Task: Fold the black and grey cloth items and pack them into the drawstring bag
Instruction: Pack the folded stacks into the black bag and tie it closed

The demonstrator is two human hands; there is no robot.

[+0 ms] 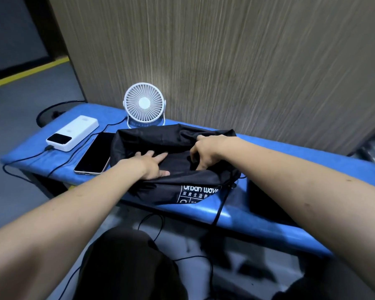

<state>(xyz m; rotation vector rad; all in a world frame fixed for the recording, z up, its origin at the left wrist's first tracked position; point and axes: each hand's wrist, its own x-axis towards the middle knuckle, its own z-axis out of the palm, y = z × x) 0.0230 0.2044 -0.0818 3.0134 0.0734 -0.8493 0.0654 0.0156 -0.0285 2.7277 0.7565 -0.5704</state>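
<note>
A black drawstring bag (156,137) with white print lies on the blue table (268,226), its mouth wide and facing up. Dark cloth (178,161) lies inside the mouth. My left hand (153,164) presses flat on that cloth with straight fingers. My right hand (206,152) has its fingers curled down into the dark fabric near the bag's right side, pinching it; whether it holds the cloth or the bag's rim is unclear. A black drawstring (222,204) hangs over the table's front edge. No grey cloth is visible.
A white desk fan (144,105) stands right behind the bag. A black phone (95,154) and a white power bank (73,133) with cables lie to the left. A wood-grain wall rises behind the table. My dark-clothed lap (128,267) sits below the table edge.
</note>
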